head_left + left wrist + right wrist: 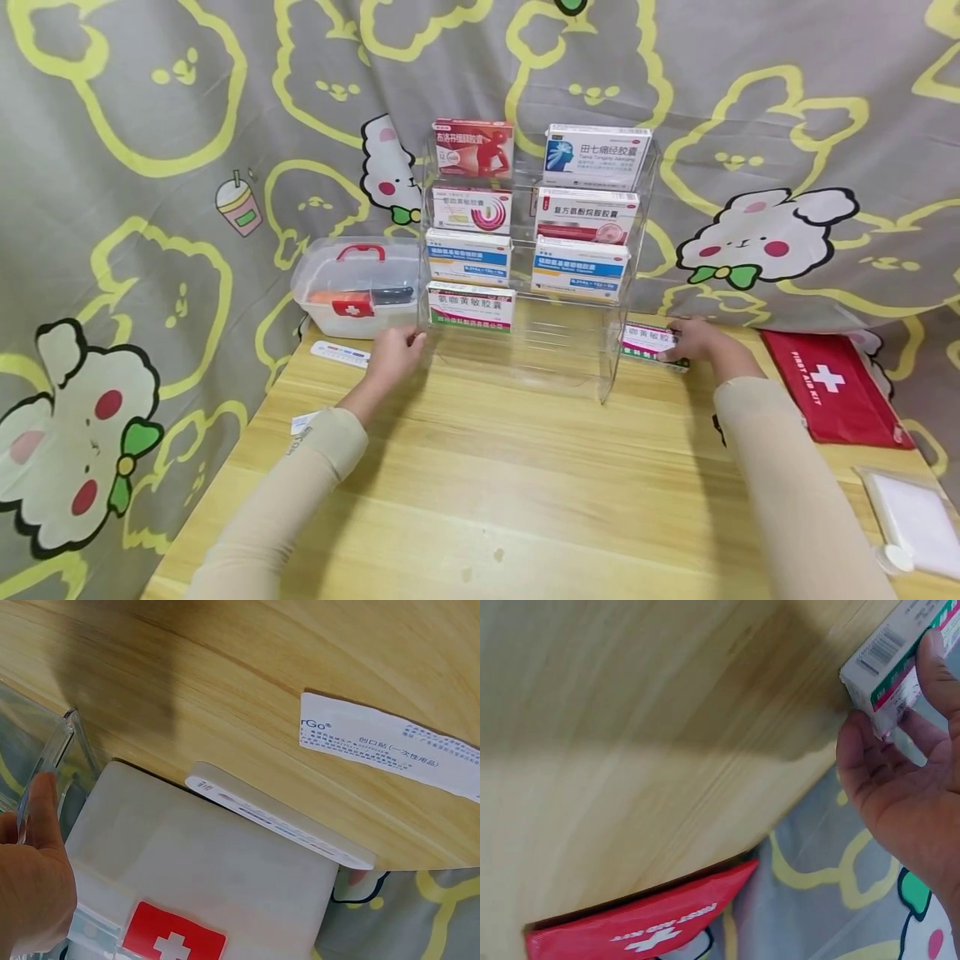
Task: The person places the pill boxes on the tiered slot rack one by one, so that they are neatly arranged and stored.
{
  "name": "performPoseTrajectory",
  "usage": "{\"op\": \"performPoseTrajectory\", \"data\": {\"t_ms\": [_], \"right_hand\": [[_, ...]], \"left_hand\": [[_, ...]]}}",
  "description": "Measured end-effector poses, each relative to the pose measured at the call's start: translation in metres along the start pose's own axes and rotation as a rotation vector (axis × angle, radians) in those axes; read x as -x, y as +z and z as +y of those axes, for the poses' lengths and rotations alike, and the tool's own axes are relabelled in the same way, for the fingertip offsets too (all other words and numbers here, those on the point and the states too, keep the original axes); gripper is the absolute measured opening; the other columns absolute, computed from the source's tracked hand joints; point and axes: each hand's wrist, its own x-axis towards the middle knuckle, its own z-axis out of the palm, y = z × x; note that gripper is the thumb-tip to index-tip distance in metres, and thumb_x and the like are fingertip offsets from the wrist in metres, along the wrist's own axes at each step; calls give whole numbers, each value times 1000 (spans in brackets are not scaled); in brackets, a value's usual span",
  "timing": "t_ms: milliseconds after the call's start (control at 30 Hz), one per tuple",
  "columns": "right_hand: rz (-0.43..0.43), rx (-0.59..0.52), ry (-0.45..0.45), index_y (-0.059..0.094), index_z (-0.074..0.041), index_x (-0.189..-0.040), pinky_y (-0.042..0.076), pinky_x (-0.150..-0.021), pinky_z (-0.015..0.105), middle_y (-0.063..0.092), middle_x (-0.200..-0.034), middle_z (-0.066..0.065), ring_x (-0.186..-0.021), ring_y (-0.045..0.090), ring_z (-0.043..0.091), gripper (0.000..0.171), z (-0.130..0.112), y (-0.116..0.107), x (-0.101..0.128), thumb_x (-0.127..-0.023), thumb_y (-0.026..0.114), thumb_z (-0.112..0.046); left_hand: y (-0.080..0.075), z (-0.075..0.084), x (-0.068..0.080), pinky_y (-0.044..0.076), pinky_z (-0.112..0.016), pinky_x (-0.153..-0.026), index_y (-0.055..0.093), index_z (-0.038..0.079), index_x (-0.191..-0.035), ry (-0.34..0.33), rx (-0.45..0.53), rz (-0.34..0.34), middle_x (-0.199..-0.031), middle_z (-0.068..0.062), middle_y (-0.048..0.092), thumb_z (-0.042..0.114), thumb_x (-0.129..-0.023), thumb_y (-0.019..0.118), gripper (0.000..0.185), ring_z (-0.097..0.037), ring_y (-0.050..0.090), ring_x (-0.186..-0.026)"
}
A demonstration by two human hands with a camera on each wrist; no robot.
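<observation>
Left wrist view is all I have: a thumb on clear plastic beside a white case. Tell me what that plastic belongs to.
Observer: It is the left wall of a clear tiered rack on the wooden table; the left hand rests against it.
Operator: Report what the rack holds.
Observer: Seven medicine boxes: four tiers filled on its left, three on its right, the lowest right slot bare.
Operator: Give me the other hand.
Observer: The right hand has its grip on a pink and green medicine box lying on the table just right of the rack.
Operator: Say what lies past it.
Observer: A red first aid pouch, flat on the table.
</observation>
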Motion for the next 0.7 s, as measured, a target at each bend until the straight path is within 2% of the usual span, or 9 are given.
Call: {"op": "performPoseTrajectory", "data": {"t_ms": [67,167,300,467,600,700], "right_hand": [[32,1,-12,37,12,-133,24,-103,63,28,-134,40,-121,28,52,77,4,0,2,-81,71,-34],[81,-62,-35,44,9,-125,33,-97,60,40,-125,36,-113,39,47,62,8,-2,10,-82,71,-28],[140,-150,-62,48,4,-124,40,-88,56,50,-118,32,-104,48,42,50,10,-12,30,-86,66,-22],[294,-201,-50,49,3,-127,43,-82,48,52,-114,27,-101,49,37,53,7,-29,57,-89,64,-30],[431,-275,-18,51,-2,-127,46,-71,31,52,-113,21,-98,49,31,57,3,-41,78,-88,62,-41],[510,-352,-14,53,-6,-127,47,-66,22,57,-108,12,-92,54,21,59,-3,-49,95,-86,61,-47]], "left_hand": [[-1,0,0,51,-31,-63,68,-1,-99,12,3,2,-78,-11,66,15,-93,56,21,-20,57,-68],[-1,1,1,51,-30,-62,68,-2,-98,19,9,0,-77,-11,66,14,-92,56,21,-20,56,-67],[0,0,1,51,-30,-62,68,-2,-100,14,17,-2,-79,-11,67,13,-92,56,20,-20,57,-67],[0,0,2,52,-32,-64,68,-2,-102,22,18,9,-83,-13,68,12,-92,56,21,-22,57,-69],[0,0,2,52,-35,-66,69,-2,-100,41,9,26,-82,-14,68,12,-91,57,21,-23,58,-70],[0,0,3,52,-37,-69,69,-2,-98,59,-3,41,-82,-15,69,12,-91,58,20,-24,59,-72]]}}
